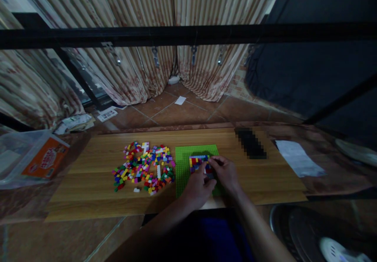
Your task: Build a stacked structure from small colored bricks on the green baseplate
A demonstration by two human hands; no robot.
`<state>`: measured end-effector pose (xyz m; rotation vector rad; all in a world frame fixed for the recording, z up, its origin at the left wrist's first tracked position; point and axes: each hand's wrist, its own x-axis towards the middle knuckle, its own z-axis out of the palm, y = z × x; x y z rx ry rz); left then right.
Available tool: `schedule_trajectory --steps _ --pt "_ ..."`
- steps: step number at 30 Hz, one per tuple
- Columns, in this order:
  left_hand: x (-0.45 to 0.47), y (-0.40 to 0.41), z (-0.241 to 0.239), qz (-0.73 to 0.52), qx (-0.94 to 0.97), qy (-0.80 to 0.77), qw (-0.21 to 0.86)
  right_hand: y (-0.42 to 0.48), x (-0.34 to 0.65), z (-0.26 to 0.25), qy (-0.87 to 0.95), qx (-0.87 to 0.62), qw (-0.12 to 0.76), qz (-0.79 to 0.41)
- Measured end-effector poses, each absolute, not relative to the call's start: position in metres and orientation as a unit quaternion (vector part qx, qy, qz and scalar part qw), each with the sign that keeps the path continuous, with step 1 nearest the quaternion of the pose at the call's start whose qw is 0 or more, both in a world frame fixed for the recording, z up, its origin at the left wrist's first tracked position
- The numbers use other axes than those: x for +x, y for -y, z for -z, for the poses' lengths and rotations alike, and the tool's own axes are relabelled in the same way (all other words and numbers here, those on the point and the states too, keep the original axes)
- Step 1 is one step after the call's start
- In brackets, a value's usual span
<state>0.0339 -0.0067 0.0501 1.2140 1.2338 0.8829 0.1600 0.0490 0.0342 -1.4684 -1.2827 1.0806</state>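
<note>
A low structure of coloured toy bricks (195, 161) stands on a green studded baseplate (182, 155). My left hand (196, 187) is at its near side, thumb and forefinger bent around part of it. From the right, my right hand (225, 171) reaches over the structure's far right corner with thumb and forefinger pinched together. Whatever lies between those fingertips is too small and dark to make out. Both hands cover much of the structure's right and near parts. A spread-out pile of loose toy bricks (144, 164) in many colours lies left of the baseplate.
Everything rests on a low wooden table (94, 168). A pixelated black object (250, 142) lies at its back right, with a white sheet (299, 158) beyond. At left stands a clear plastic box (17, 156) with an orange label. A black bar (188, 34) crosses before the curtains.
</note>
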Motion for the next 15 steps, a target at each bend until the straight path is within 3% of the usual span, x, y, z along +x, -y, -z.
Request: schedule_trajectory --steps 15 --pt "0.0362 0.0050 -0.0586 -0.373 0.565 -0.547 0.492 -0.0501 0.1593 -0.0310 0.517 -0.602 0.442 -0.419"
